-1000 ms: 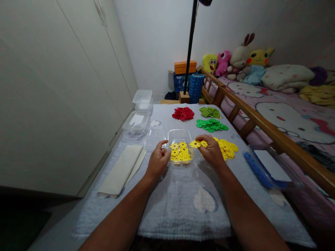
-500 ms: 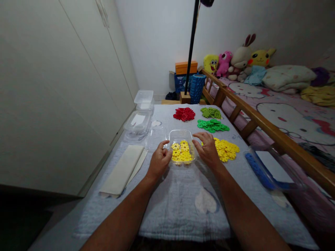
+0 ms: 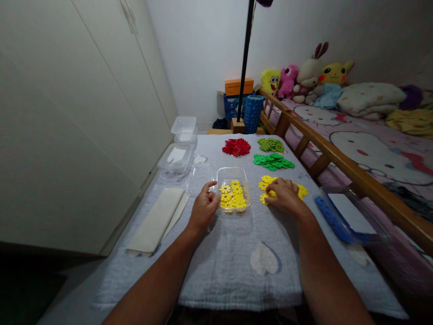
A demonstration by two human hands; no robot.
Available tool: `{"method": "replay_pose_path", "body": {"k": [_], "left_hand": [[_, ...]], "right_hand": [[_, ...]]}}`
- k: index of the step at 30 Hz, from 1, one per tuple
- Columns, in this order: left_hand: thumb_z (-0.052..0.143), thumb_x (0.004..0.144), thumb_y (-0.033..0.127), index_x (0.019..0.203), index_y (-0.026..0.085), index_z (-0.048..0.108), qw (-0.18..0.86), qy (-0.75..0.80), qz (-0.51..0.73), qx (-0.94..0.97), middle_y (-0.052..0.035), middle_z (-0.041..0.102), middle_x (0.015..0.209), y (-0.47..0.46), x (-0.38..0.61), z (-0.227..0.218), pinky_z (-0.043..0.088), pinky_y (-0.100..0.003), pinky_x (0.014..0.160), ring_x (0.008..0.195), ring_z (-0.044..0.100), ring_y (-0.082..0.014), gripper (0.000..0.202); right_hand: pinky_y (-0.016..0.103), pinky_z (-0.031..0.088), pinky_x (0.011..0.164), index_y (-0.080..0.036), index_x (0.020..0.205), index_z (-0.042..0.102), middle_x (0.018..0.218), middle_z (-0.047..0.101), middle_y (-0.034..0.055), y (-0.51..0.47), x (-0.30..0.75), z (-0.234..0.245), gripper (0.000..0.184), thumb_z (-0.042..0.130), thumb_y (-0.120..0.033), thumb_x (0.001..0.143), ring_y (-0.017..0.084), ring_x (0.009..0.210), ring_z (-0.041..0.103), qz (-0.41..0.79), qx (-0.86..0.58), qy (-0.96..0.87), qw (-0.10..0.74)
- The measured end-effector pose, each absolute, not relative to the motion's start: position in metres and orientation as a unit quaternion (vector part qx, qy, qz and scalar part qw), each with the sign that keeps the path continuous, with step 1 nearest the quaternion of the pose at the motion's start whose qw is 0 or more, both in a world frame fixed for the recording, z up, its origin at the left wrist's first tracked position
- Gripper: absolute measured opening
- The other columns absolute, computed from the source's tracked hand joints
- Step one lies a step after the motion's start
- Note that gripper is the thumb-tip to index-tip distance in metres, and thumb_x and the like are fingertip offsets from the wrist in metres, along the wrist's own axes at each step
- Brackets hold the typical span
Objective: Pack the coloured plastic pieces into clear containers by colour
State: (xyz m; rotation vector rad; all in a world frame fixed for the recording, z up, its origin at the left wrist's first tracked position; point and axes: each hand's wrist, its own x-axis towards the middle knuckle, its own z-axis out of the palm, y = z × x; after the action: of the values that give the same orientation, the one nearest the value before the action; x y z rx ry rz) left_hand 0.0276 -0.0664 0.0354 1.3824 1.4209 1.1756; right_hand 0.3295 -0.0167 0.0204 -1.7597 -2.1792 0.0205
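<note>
A clear plastic container point(image 3: 233, 171) stands on the cloth in front of me, with yellow flower-shaped plastic pieces point(image 3: 233, 196) inside. My left hand point(image 3: 204, 205) holds the container's left side, thumb and index finger against the wall, other fingers curled. To the right, my right hand point(image 3: 284, 194) is over a loose pile of yellow flower-shaped pieces point(image 3: 302, 190). Its fingers are bent down and pinched at the pile's left side, on a yellow piece point(image 3: 264, 198); the hand hides part of the pile.
Red point(image 3: 237, 147), light green point(image 3: 271, 145) and green piles point(image 3: 273, 161) lie farther back. A clear lid point(image 3: 200, 178), stacked containers point(image 3: 177, 155) and a folded cream cloth point(image 3: 157, 221) are leftward. A container with blue pieces point(image 3: 348, 216) sits right, beside the wooden bed rail point(image 3: 358, 198).
My right hand has moved right, from beside the container to the yellow pile, and its fingers have closed down there. My left hand stays at the container.
</note>
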Motion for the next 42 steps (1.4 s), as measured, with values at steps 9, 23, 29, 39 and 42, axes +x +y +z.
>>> {"method": "replay_pose_path", "body": {"k": [9, 23, 29, 39, 42], "left_hand": [[0.060, 0.087, 0.037, 0.133, 0.017, 0.058, 0.397, 0.565, 0.472, 0.548, 0.0106, 0.037, 0.059, -0.066, 0.028, 0.033, 0.030, -0.024, 0.057, 0.055, 0.039, -0.0117, 0.051], [0.058, 0.089, 0.037, 0.138, 0.014, 0.056, 0.394, 0.566, 0.459, 0.560, 0.0103, 0.039, 0.060, -0.066, 0.027, 0.034, 0.031, -0.024, 0.057, 0.055, 0.039, -0.0117, 0.054], [0.059, 0.088, 0.038, 0.138, 0.014, 0.057, 0.400, 0.567, 0.460, 0.554, 0.0105, 0.038, 0.060, -0.067, 0.028, 0.036, 0.030, -0.024, 0.055, 0.053, 0.038, -0.0111, 0.055], [0.057, 0.089, 0.037, 0.140, 0.012, 0.055, 0.391, 0.568, 0.452, 0.565, 0.0107, 0.037, 0.059, -0.064, 0.025, 0.029, 0.030, -0.024, 0.057, 0.054, 0.037, -0.0114, 0.057], [0.057, 0.089, 0.037, 0.139, 0.012, 0.056, 0.392, 0.569, 0.451, 0.564, 0.0108, 0.036, 0.059, -0.064, 0.026, 0.030, 0.030, -0.024, 0.057, 0.054, 0.036, -0.0113, 0.056]], "right_hand": [[0.044, 0.042, 0.089, -0.027, 0.077, 0.077, 0.099, 0.069, 0.0076, -0.013, 0.322, 0.027, 0.006, 0.074, -0.022, 0.076, 0.029, 0.099, 0.058, 0.066, -0.596, -0.771, 0.214], [0.039, 0.050, 0.081, -0.025, 0.079, 0.071, 0.081, 0.074, 0.0039, -0.026, 0.250, 0.060, 0.012, 0.063, -0.027, 0.089, 0.023, 0.083, 0.065, 0.130, -0.467, -0.718, 0.499], [0.040, 0.048, 0.084, -0.025, 0.082, 0.076, 0.084, 0.078, 0.0046, -0.020, 0.235, 0.052, 0.013, 0.066, -0.023, 0.090, 0.025, 0.085, 0.066, 0.069, -0.505, -0.719, 0.473], [0.041, 0.048, 0.091, -0.023, 0.095, 0.080, 0.096, 0.080, 0.0080, -0.004, 0.272, 0.045, 0.022, 0.060, -0.030, 0.091, 0.027, 0.096, 0.066, 0.050, -0.569, -0.651, 0.500], [0.046, 0.043, 0.097, -0.021, 0.100, 0.079, 0.105, 0.080, 0.0107, 0.003, 0.298, 0.041, 0.027, 0.055, -0.027, 0.090, 0.030, 0.104, 0.062, 0.005, -0.657, -0.616, 0.434]]}}
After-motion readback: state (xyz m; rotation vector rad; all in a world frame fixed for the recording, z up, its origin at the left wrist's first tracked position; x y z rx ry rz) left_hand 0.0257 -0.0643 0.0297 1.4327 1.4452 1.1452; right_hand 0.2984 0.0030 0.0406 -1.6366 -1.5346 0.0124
